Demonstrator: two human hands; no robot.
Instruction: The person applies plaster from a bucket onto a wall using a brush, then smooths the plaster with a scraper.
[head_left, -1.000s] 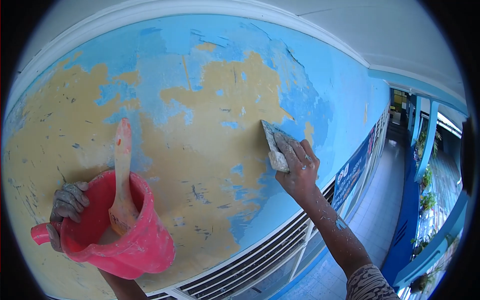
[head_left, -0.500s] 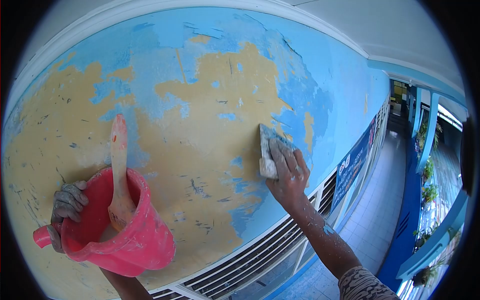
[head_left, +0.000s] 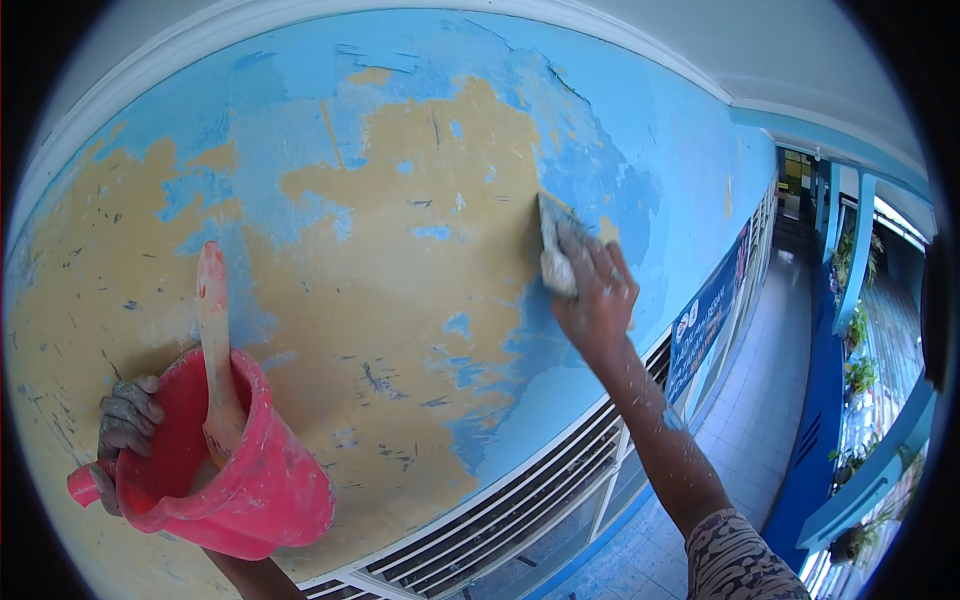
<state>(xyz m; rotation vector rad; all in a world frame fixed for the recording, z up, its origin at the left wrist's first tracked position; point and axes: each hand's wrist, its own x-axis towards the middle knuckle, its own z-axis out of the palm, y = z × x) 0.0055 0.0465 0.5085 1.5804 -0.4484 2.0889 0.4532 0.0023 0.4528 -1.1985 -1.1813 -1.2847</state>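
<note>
My left hand (head_left: 130, 420), coated in grey residue, is wrapped round the rim and handle side of a red bucket (head_left: 265, 490) at the lower left. A brush (head_left: 214, 330) with a pale wooden handle stands in the bucket, leaning on its inner wall; its bristle end is largely hidden. My right hand (head_left: 600, 295) is closed on a flat scraper (head_left: 553, 225), whose blade lies against the wall. The wall (head_left: 400, 270) shows patches of tan and blue with small dark scratches. White spatters dot my right forearm.
Below the wall run white louvre slats (head_left: 520, 500). A blue banner (head_left: 700, 330) hangs along the right side. Farther right are a tiled corridor floor (head_left: 750, 400), blue posts (head_left: 855, 245) and potted plants (head_left: 858, 375).
My right hand and the scraper have moved up and slightly right along the wall. The bucket, brush and left hand appear slightly farther left, and the view has shifted a little.
</note>
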